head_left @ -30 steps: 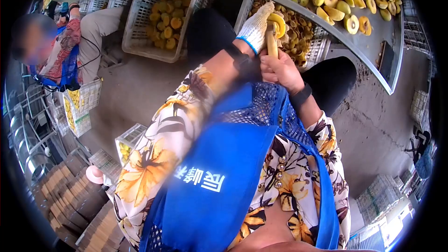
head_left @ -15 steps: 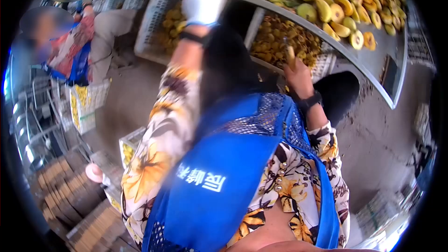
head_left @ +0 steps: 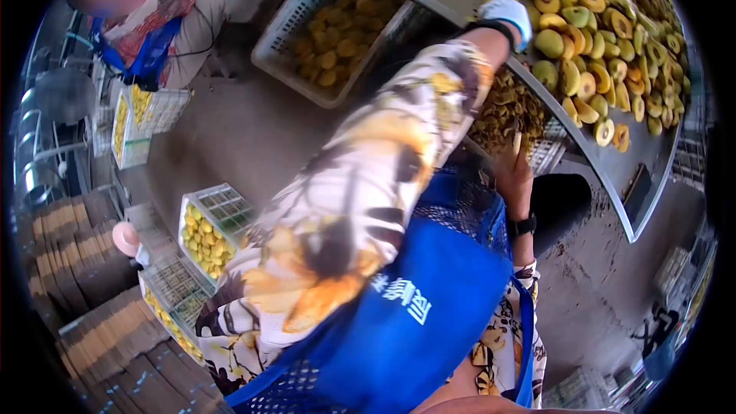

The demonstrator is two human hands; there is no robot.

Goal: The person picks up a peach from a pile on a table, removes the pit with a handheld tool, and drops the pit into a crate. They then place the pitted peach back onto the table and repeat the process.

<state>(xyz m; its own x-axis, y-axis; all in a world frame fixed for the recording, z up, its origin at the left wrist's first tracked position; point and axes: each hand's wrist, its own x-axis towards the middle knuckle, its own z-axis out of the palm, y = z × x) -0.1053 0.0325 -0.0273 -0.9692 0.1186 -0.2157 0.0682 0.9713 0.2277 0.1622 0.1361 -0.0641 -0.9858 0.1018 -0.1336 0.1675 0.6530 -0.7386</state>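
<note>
My left hand (head_left: 504,17), in a white glove, reaches across my body to the metal table (head_left: 452,1). It is beside a heap of halved yellow-green fruit (head_left: 586,46) that look like peaches; its fingers are hidden behind the back of the glove. Low by my knee, my right hand (head_left: 514,180) is bare and closed round a tool with a pale handle (head_left: 517,142). The tool's working end is hard to make out. Just beyond it, under the table edge, lie brown and yellow fruit scraps (head_left: 506,107).
A white crate (head_left: 264,54) of yellow fruit halves stands left of the table. Other crates (head_left: 218,215) of yellow fruit sit on the floor at left, near stacked brown trays (head_left: 69,238). A person in a blue apron (head_left: 149,54) sits at the upper left.
My gloved left hand has swung right, from above the crate to the fruit heap. My view has shifted left, and my right hand still holds the tool low down.
</note>
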